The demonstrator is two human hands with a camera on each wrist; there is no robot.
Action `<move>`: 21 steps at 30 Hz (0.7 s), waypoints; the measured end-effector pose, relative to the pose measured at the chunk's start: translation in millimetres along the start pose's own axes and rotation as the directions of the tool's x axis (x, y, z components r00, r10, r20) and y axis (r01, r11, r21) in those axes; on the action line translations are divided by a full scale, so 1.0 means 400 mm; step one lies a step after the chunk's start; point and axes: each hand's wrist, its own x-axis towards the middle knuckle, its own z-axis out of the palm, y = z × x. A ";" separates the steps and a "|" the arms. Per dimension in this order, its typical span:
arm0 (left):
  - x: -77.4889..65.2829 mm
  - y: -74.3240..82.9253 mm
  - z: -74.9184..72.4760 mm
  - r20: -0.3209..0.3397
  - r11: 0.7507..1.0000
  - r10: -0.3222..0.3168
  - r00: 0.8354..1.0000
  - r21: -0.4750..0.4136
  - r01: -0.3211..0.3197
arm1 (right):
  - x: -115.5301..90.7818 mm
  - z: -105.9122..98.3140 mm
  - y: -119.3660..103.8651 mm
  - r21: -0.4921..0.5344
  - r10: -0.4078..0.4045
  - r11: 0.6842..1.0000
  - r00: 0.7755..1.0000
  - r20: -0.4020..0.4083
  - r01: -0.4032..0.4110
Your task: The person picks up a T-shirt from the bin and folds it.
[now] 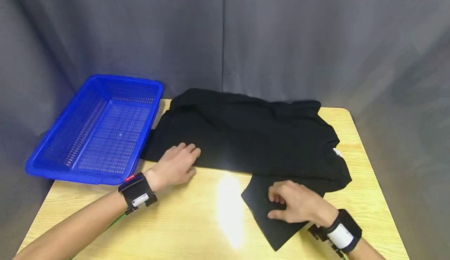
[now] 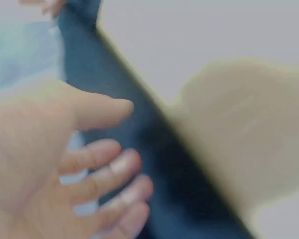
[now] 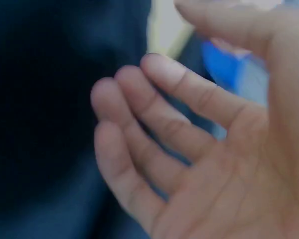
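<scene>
Black garment [image 1: 246, 135] spread across far half of wooden worktop [image 1: 211, 221], one sleeve [image 1: 274, 217] trailing toward near edge. White label visible at garment's right side. Left hand [image 1: 174, 166] resting on garment's near left edge, fingers relaxed. Right hand [image 1: 297, 205] on sleeve, fingers curled, thumb against fabric; actual pinch not clearly discernible. Black straps on both wrists. Blue perforated basket [image 1: 45, 162] at left end of worktop, just beside garment. Grey curtain [image 1: 281, 37] behind. Bright glare on worktop between hands.

wall: grey curtain [image 1: 281, 37] | table: light wood [image 1: 197, 228] | glare on tabletop
</scene>
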 end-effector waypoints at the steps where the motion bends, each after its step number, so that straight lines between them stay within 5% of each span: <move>1: -0.007 -0.002 0.017 0.017 0.999 -0.019 1.000 0.037 0.018 | -0.005 0.028 -0.018 -0.036 0.035 0.999 0.999 0.025 -0.034; 5: 0.009 -0.023 0.038 -0.020 0.989 -0.058 0.998 0.133 0.061 | -0.009 0.094 -0.057 -0.268 0.038 0.962 0.996 -0.085 -0.060; 8: 0.046 -0.042 0.006 -0.068 0.989 -0.064 0.996 0.128 0.072 | -0.017 0.088 -0.056 -0.295 -0.009 0.955 0.988 -0.154 -0.037; 10: 0.078 -0.055 -0.025 -0.103 0.988 -0.083 0.991 0.123 0.095 | -0.031 0.064 -0.044 -0.205 -0.014 0.979 0.986 -0.166 -0.021; 13: 0.128 -0.074 -0.062 -0.164 0.983 -0.112 0.980 0.125 0.133 | -0.067 0.015 -0.026 0.070 -0.033 0.997 0.994 -0.107 0.041; 18: 0.166 -0.072 -0.056 -0.226 0.991 -0.097 0.969 0.067 0.115 | -0.117 -0.023 -0.019 0.436 -0.197 0.892 0.971 0.133 0.121; 21: 0.130 -0.032 -0.015 -0.238 0.999 0.036 0.971 -0.024 -0.043 | -0.127 -0.006 -0.020 0.556 -0.270 0.826 0.931 0.245 0.093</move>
